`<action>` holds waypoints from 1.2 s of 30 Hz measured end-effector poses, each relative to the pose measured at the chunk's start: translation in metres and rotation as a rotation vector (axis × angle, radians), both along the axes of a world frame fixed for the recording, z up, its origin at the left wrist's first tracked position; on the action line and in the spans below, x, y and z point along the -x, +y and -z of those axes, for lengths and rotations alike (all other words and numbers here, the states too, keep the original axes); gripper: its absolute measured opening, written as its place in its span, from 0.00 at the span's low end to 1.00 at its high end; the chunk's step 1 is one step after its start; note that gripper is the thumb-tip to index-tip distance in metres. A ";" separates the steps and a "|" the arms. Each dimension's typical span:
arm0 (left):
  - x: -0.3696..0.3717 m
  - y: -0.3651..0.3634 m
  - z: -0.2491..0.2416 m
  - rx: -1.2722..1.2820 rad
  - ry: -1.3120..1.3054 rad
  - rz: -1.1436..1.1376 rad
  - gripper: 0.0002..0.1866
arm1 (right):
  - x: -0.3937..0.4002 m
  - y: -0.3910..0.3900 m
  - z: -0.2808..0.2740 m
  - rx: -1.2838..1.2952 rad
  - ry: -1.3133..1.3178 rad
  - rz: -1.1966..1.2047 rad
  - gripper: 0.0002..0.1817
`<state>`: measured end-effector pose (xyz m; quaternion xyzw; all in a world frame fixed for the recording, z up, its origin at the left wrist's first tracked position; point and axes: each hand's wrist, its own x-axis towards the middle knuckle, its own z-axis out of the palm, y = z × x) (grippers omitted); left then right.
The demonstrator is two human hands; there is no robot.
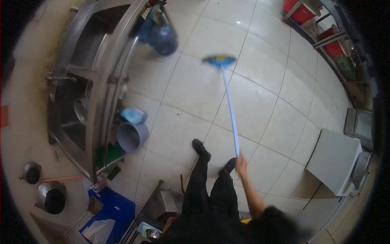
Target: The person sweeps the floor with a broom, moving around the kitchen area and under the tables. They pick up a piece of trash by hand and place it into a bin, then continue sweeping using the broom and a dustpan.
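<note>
A broom with a blue head [220, 61] and a long pale blue handle [231, 110] reaches out over the white tiled floor [191, 85]. My right hand [241, 163] is closed around the near end of the handle. The broom head is at or just above the tiles, slightly blurred. Low beside my left hip, my left hand [168, 223] shows only in part, near a metal bowl [153, 233]; its fingers cannot be made out. My black shoes stand on the floor, short of the broom head.
Along the left runs a steel sink [73, 136], with a grey bucket [132, 137] and a blue water bottle [164, 40] by it. A blue box [118, 215] lies lower left. Red bins [301, 12] and a white cabinet [334, 162] line the right.
</note>
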<state>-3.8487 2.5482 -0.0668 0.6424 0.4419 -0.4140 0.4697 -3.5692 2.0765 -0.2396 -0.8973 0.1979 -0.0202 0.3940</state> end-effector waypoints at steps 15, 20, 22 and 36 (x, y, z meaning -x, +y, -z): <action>-0.217 0.054 0.080 0.041 -0.117 0.068 0.11 | 0.064 0.175 -0.148 -0.591 0.598 0.322 0.18; -0.231 0.015 0.058 0.170 -0.197 0.122 0.11 | -0.152 0.174 -0.100 -0.737 0.427 0.356 0.13; -0.230 0.007 0.025 0.161 -0.218 0.055 0.11 | -0.296 0.136 0.001 -0.645 0.464 0.324 0.18; -0.272 0.030 0.028 0.060 -0.084 0.402 0.13 | 0.017 -0.021 -0.185 -0.299 0.295 0.605 0.18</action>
